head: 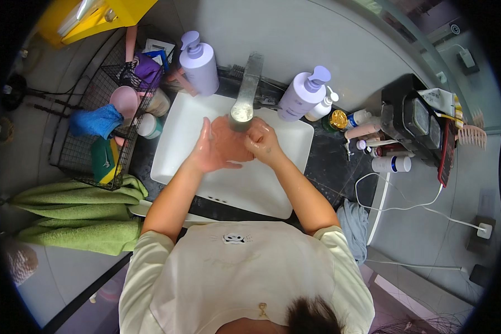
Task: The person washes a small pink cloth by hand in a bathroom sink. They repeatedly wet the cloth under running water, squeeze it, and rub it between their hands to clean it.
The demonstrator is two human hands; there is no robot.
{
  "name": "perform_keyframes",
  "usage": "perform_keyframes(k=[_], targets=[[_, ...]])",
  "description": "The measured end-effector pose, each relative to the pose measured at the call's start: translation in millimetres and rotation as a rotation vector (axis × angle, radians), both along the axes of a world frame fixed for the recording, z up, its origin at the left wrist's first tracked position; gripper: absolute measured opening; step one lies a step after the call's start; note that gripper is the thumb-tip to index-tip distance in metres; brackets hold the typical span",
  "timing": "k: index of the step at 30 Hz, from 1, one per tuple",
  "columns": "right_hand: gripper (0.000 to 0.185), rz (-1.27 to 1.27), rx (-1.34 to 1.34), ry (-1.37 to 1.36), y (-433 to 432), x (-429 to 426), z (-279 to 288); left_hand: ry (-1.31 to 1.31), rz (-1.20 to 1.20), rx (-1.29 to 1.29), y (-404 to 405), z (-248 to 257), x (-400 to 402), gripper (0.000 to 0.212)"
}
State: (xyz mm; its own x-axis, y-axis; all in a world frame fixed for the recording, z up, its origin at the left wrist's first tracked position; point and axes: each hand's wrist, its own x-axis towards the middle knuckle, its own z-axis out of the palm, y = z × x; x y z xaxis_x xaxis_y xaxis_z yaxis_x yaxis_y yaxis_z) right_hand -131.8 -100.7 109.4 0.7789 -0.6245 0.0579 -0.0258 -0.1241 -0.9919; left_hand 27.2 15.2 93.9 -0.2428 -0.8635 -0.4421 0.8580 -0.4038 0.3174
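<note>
A wet salmon-coloured piece of what looks like cloth [229, 140] is spread between my hands over the white rectangular sink [250, 188]. It lies across the palm and fingers of my left hand [202, 152], whose thumb sticks up apart; most of those fingers are hidden by it. Curled in a fist, my right hand [264, 142] grips its right side. The grey faucet [250, 83] reaches over the piece, its round end covering part of the upper edge. Both hands look wet.
Lilac pump bottles [200, 69] [302, 94] flank the faucet. To the left stand a black wire basket [77, 154], a small jar [149, 126] and a green towel [87, 217]. On the right are several small bottles [390, 164], a black organizer [405, 104] and a white cable [396, 207].
</note>
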Motion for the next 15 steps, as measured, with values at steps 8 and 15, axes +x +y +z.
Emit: perform_keyframes(k=[8, 15], targets=[[0.021, -0.324, 0.548, -0.406, 9, 18, -36, -0.542, 0.562, -0.086, -26, -23, -26, 0.053], [0.025, -0.342, 1.048, -0.321, 10, 35, -65, -1.590, 0.221, -0.374, -23, 29, -13, 0.045]])
